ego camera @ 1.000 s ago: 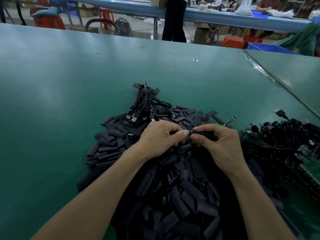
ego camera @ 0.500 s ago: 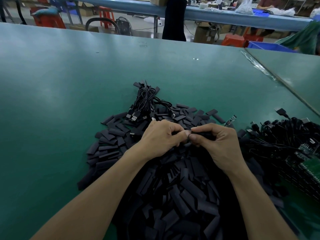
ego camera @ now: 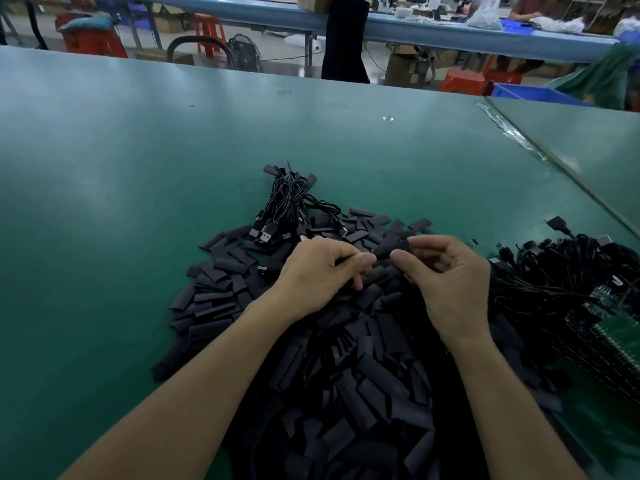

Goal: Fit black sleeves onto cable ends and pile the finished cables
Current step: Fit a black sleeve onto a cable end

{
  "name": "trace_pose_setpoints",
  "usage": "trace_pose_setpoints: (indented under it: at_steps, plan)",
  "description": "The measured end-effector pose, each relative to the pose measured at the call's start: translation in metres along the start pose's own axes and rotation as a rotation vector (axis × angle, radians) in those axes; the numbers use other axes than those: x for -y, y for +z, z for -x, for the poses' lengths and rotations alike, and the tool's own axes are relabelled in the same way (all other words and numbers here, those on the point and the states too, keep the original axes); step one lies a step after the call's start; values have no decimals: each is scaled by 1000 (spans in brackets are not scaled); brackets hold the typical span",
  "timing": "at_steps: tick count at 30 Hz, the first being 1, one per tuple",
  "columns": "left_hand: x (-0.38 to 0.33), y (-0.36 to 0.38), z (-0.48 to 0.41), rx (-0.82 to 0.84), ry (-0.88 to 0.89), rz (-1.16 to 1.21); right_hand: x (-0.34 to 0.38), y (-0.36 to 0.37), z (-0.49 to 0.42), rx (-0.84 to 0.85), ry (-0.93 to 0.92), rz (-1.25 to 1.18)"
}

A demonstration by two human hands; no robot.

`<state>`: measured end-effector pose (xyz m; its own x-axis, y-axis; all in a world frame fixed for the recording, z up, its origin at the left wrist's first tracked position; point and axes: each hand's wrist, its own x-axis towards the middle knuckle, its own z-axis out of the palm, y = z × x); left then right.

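Green bench — left hand fingers pinch cable, right hand fingers pinch black sleeve.

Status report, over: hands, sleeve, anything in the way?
Left hand pinches cable. Right hand pinches sleeve at cable end. Finished pile beyond, way open.

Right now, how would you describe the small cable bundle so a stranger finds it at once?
On the green table lies a heap of flat black sleeves. At the heap's far edge, beyond the left hand, sits the cable bundle. Unlike the large tangle on the right, it is small, with metal plugs at its left.
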<state>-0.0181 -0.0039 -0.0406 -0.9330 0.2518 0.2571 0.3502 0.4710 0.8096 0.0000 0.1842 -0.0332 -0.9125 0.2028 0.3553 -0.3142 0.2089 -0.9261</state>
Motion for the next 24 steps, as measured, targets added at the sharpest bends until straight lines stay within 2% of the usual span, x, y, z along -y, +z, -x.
trace_pose_setpoints:
  at_steps: [6,12,19,24]
  plan:
    - [3,3,0,-30,-6,2,4,5,2,92,40,-96]
    - [1,2,2,-25,-6,-14,1,5,1,170,27,-52]
    - [-6,0,4,-2,2,-124,0,5,2,168,31,-59]
    - [-12,-6,3,-66,76,-271,0,0,0,82,27,-135]
